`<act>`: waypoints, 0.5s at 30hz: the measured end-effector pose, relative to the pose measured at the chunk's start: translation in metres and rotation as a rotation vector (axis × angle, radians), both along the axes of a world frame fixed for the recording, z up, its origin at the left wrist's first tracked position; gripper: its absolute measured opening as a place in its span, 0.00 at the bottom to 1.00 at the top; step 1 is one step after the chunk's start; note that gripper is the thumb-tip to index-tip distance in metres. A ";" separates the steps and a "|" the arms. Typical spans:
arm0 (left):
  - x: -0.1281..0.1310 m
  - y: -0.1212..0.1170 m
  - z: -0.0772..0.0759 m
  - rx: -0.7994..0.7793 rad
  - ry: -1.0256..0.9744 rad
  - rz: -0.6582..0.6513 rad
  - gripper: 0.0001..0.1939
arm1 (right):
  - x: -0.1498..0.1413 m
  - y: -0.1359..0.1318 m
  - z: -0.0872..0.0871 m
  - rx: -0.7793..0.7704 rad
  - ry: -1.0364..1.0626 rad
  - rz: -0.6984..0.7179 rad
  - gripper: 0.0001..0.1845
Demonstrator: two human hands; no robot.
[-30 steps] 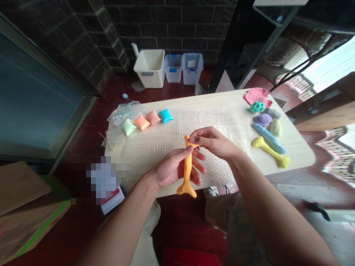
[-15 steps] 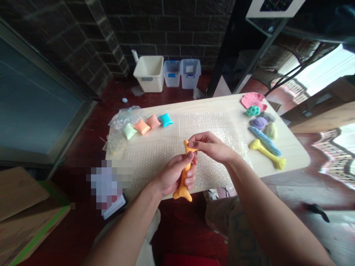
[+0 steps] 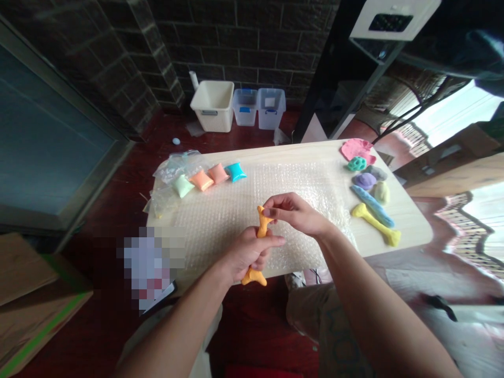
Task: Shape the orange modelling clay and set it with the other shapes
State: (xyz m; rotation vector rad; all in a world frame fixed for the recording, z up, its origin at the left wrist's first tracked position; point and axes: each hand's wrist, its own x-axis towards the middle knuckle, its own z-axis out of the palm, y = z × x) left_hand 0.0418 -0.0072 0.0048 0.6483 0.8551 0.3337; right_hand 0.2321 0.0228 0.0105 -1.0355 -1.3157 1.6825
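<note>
An orange clay bone with forked ends is held up over the near edge of the table. My left hand is wrapped round its middle, so that part is hidden; the lower forked end sticks out below the fist. The thumb of that hand points right, off the bone. My right hand pinches the right prong of the upper end between thumb and fingers. Beneath both hands lies a sheet of bubble wrap.
On the table's right side lie a yellow clay bone, a blue clay roll, a purple piece, a green holed piece and a flat pink piece. Several clay packets, one blue, sit at left. A white bin stands behind.
My left hand has turned and closed further round the bone's middle, its thumb now off the bone. My right hand stays at the upper end. The view has shifted slightly.
</note>
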 end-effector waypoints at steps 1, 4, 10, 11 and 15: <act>0.000 0.000 -0.001 -0.016 -0.029 -0.013 0.27 | 0.000 0.000 0.000 0.002 0.001 -0.009 0.15; -0.002 0.002 -0.003 -0.049 -0.158 -0.093 0.24 | 0.003 0.001 0.001 -0.005 0.030 -0.036 0.14; -0.004 0.003 0.001 -0.069 -0.202 -0.116 0.25 | 0.005 0.001 0.002 -0.010 0.055 -0.034 0.13; -0.003 0.003 0.002 -0.070 -0.193 -0.107 0.26 | 0.005 0.001 0.002 -0.009 0.052 -0.031 0.13; 0.002 0.001 0.001 -0.055 -0.151 -0.070 0.30 | 0.004 0.001 0.001 -0.008 0.044 -0.027 0.14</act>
